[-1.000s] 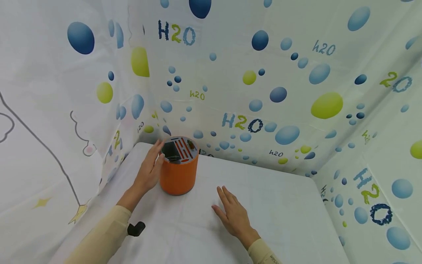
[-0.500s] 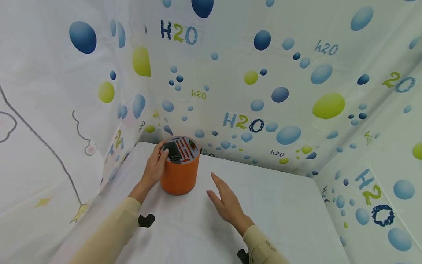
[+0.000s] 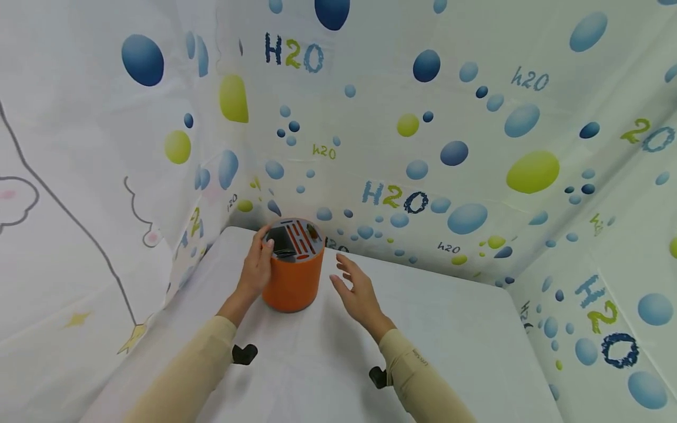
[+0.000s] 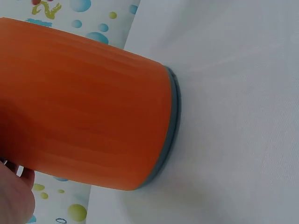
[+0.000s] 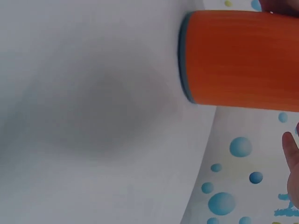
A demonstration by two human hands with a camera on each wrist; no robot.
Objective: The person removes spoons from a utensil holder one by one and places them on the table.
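Note:
An orange cylindrical holder (image 3: 292, 285) stands upright, its grey top cut with narrow slots and a dark square opening. My left hand (image 3: 256, 267) grips its upper left side, thumb at the near rim and fingers reaching round the far side. To the right of the holder, my right hand (image 3: 361, 296) hovers apart from it, fingers slightly bent and palm turned toward it. The left wrist view shows the holder's orange wall (image 4: 93, 107) and dark grey base, with part of the left hand (image 4: 14, 198). At the right wrist view's edge, part of the right hand (image 5: 293, 182) shows.
The holder rests near the back left corner of a white-covered table (image 3: 449, 329). Behind it rises a white curtain (image 3: 370, 141) printed with blue and green drops, and similar hangings enclose both sides. Black wrist mounts (image 3: 245, 354) jut from the sleeves.
My left hand has closed in from beside the holder onto its upper side. My right hand has moved up and left toward the holder. The holder stays in place.

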